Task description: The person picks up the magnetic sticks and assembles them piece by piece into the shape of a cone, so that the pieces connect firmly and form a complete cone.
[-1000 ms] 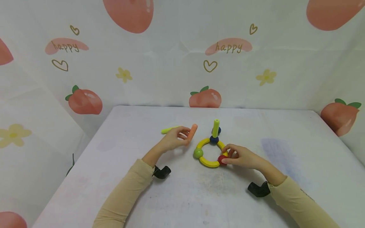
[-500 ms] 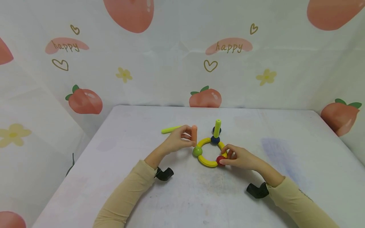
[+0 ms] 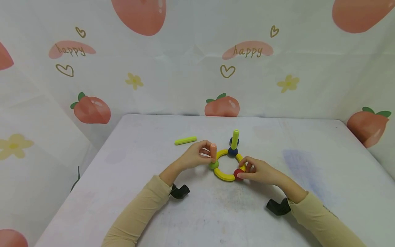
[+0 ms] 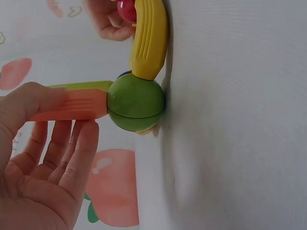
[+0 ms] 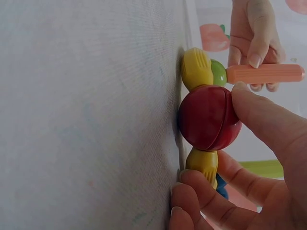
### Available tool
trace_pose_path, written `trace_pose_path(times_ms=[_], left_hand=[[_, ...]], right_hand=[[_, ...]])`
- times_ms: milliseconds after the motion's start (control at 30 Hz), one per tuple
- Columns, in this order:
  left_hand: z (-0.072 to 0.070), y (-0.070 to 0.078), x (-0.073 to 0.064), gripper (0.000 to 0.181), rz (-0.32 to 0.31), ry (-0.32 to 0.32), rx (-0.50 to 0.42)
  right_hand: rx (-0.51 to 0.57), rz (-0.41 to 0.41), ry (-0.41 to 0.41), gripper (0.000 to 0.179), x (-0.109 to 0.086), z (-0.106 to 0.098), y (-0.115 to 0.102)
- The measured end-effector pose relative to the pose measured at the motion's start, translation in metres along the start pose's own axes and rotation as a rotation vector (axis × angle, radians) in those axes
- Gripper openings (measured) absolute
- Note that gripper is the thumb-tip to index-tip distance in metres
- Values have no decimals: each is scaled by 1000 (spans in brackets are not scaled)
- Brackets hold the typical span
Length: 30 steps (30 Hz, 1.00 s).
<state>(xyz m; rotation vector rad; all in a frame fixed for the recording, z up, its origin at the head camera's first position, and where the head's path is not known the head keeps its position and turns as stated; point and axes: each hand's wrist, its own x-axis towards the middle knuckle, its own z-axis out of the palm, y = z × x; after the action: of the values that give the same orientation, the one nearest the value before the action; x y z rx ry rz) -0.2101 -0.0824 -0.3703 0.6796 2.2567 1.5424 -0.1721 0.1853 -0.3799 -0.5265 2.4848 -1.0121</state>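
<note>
Curved yellow rods (image 3: 224, 175) and three balls form a ring lying on the table. My left hand (image 3: 196, 155) pinches an orange rod (image 4: 79, 104) held upright, its lower end touching the top of the green ball (image 4: 136, 101). My right hand (image 3: 262, 170) holds the ring at the red ball (image 5: 209, 117), thumb on the ball and fingers by the adjoining yellow rod (image 5: 202, 163). From the dark blue ball (image 3: 232, 152) at the far side rises a yellow-green rod (image 3: 235, 139).
A loose yellow-green rod (image 3: 185, 140) lies on the white table (image 3: 197, 219) beyond my left hand. Another dark blue ball (image 3: 237, 141) sits behind the upright rod, partly hidden. A patterned cloth (image 3: 179, 75) hangs behind the table.
My left hand has moved right and tilted the orange rod upright, bringing it down onto the green ball. The ring shifted slightly. My right hand stays at the red ball.
</note>
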Motion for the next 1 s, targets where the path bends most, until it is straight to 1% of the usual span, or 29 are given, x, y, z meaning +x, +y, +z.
trace_pose_path(times_ms=[200,467,567,700,833,1000], left_hand=[[1,1,1,37,1,7,2],[1,2,1,37,-17,19,0],[1,0,1,36,-7,31,12],[0,-2,2,36,17,54,16],[-2,-2,3,36,27,70,14],[-4,-3,5,36,3,80,29]], right_hand=[[-19,-14,13,39,-1,0,0],[-25,-29,25,38,-2,3,-1],[-20,-28,16,39,-2,4,-1],[-4,-48,-34,39,-4,5,-1],[14,-117,-99,36,-6,6,1],[36,-183,-158,32,-7,8,3]])
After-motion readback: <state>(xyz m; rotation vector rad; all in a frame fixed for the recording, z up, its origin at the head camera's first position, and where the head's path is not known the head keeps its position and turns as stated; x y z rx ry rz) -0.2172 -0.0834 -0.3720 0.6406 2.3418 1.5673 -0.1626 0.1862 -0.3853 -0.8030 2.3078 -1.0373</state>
